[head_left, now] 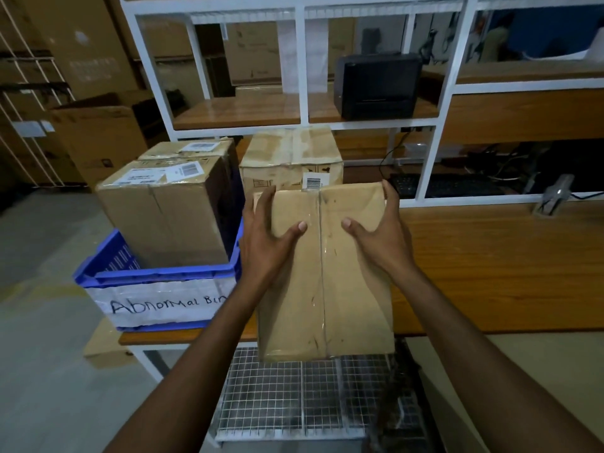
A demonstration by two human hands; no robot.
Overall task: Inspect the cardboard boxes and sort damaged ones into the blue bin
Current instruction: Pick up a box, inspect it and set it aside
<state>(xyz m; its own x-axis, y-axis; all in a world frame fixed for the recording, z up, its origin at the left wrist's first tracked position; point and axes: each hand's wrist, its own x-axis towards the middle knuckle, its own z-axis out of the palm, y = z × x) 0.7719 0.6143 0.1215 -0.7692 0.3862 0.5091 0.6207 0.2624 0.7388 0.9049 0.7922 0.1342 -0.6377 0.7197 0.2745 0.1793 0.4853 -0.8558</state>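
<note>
Dim, flat indoor light with soft shadows; background shelves [300, 60] blurred, straight lines bowing toward the frame edges.

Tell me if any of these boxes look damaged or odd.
The back box has a creased top and wrinkled tape. The held box, gripped by the left hand and right hand, shows only small dark scuffs beside its taped seam; no tear visible.

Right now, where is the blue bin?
In the head view, the blue bin sits left on the wooden table, holding a labelled box, beside the left hand.
</note>
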